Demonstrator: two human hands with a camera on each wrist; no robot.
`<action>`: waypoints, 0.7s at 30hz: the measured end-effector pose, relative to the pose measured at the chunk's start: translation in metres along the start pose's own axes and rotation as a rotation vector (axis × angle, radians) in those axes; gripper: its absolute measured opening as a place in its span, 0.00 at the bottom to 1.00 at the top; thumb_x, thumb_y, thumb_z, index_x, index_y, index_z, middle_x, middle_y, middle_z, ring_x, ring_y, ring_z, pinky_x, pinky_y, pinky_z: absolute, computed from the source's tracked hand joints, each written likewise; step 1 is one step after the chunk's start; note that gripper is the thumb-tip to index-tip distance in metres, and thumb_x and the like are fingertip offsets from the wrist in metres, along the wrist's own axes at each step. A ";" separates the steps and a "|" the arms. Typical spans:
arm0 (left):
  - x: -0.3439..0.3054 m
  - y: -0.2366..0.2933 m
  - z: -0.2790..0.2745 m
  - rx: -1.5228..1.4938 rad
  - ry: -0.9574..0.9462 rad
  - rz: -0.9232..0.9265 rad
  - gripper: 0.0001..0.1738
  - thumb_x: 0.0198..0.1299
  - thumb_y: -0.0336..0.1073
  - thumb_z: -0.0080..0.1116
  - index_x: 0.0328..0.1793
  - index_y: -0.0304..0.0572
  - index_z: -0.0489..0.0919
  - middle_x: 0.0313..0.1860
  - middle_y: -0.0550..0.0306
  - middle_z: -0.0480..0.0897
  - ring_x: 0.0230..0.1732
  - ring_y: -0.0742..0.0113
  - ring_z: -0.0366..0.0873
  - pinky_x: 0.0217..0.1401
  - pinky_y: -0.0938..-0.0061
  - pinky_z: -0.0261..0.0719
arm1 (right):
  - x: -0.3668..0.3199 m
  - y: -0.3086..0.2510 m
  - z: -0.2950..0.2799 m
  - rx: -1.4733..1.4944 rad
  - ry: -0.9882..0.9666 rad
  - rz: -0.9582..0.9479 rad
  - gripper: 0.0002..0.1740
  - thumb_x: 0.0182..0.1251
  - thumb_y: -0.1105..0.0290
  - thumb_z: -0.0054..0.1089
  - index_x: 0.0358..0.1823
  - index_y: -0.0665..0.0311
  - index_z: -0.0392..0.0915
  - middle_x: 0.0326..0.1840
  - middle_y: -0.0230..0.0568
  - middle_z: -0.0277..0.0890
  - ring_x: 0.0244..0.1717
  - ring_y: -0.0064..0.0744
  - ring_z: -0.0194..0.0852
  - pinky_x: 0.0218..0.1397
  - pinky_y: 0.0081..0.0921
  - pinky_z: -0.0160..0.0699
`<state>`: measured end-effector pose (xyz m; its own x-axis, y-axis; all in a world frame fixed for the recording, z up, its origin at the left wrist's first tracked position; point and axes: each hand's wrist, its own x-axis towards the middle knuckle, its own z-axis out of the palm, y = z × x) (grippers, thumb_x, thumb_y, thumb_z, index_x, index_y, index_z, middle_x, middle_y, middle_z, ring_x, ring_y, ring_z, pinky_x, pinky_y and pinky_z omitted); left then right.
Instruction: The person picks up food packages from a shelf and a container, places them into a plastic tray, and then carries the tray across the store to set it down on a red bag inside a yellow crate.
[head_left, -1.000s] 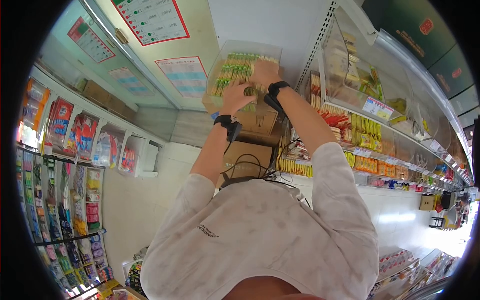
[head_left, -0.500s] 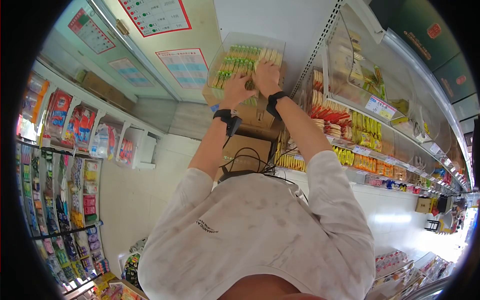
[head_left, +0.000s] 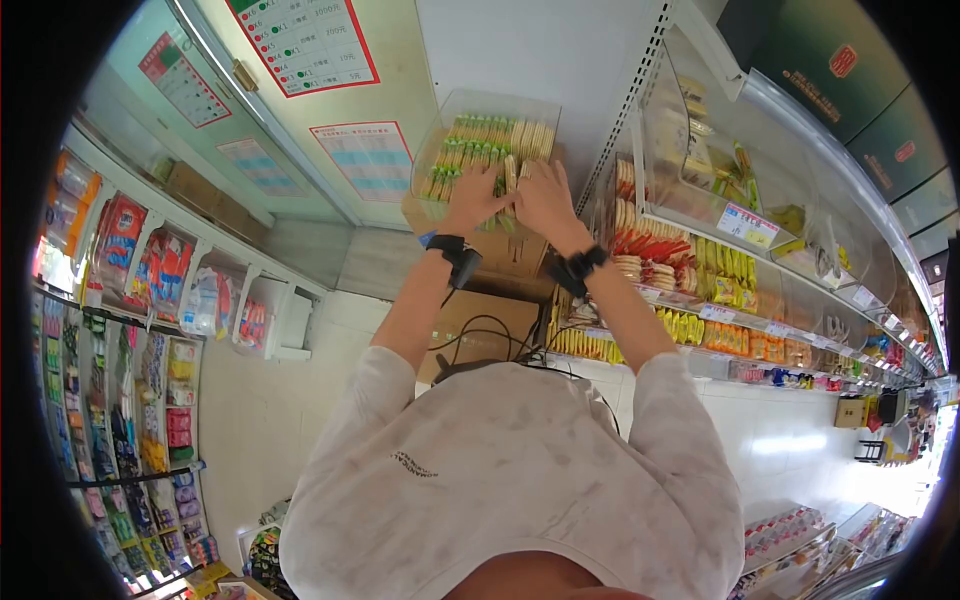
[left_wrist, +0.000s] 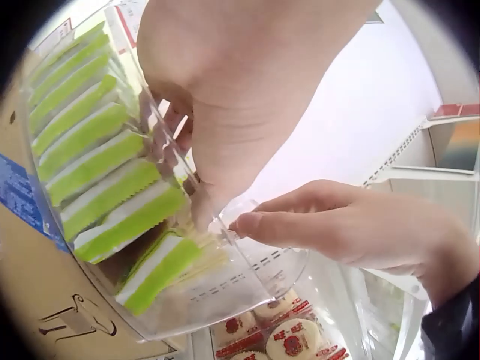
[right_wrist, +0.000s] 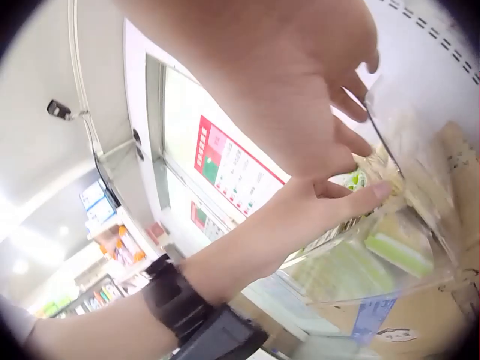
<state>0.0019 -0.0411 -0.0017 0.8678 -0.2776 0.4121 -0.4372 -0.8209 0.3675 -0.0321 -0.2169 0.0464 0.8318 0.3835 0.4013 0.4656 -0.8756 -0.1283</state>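
A clear plastic bin [head_left: 428,170] holds rows of small snack packets [head_left: 480,135], tan with bright green ends. My left hand [head_left: 475,200] reaches over the bin's near side, its fingers among the packets and its thumb pointing right. Close beside it, my right hand [head_left: 548,205] has its fingers spread over the right part of the rows. In the left wrist view the right hand [left_wrist: 352,225] has fairly straight fingers and its thumb at the clear wall. In the right wrist view the left hand [right_wrist: 300,217] has its thumb on a pale packet; I cannot tell whether it pinches it.
The bin stands on cardboard boxes [head_left: 515,250] against a white wall. Shelves of wrapped snacks [head_left: 730,270] run along the right, with a clear bin above. Black cables [head_left: 490,335] lie by a lower box [head_left: 500,305]. A rack of goods [head_left: 130,390] stands left.
My right hand has come back from deeper in the bin toward me and now lies lower, near the front right. My left hand stays at the front left part of the rows.
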 end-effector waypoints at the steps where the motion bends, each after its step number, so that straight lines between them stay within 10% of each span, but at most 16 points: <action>1: 0.002 0.005 -0.002 0.004 0.020 -0.004 0.42 0.51 0.51 0.75 0.73 0.50 0.75 0.53 0.48 0.80 0.60 0.46 0.74 0.60 0.52 0.76 | -0.012 0.000 -0.001 0.094 0.202 -0.025 0.16 0.67 0.66 0.62 0.50 0.68 0.84 0.63 0.58 0.75 0.72 0.59 0.65 0.76 0.52 0.60; 10: 0.028 0.006 -0.013 -0.530 -0.216 -0.014 0.19 0.59 0.30 0.71 0.55 0.37 0.78 0.37 0.47 0.84 0.47 0.53 0.86 0.49 0.61 0.82 | -0.133 -0.001 -0.058 0.758 0.271 0.296 0.05 0.71 0.76 0.58 0.44 0.69 0.81 0.57 0.52 0.77 0.47 0.44 0.83 0.53 0.32 0.82; 21: 0.020 0.007 0.008 -0.263 -0.111 0.067 0.19 0.59 0.28 0.66 0.57 0.38 0.76 0.53 0.47 0.80 0.53 0.44 0.80 0.52 0.56 0.80 | -0.204 0.013 -0.066 0.813 0.193 0.578 0.07 0.73 0.78 0.56 0.46 0.70 0.81 0.53 0.47 0.80 0.51 0.39 0.83 0.52 0.29 0.86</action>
<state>0.0184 -0.0569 0.0025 0.8492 -0.3917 0.3541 -0.5279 -0.6452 0.5523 -0.2157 -0.3256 0.0228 0.9652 -0.1524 0.2126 0.1315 -0.4198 -0.8980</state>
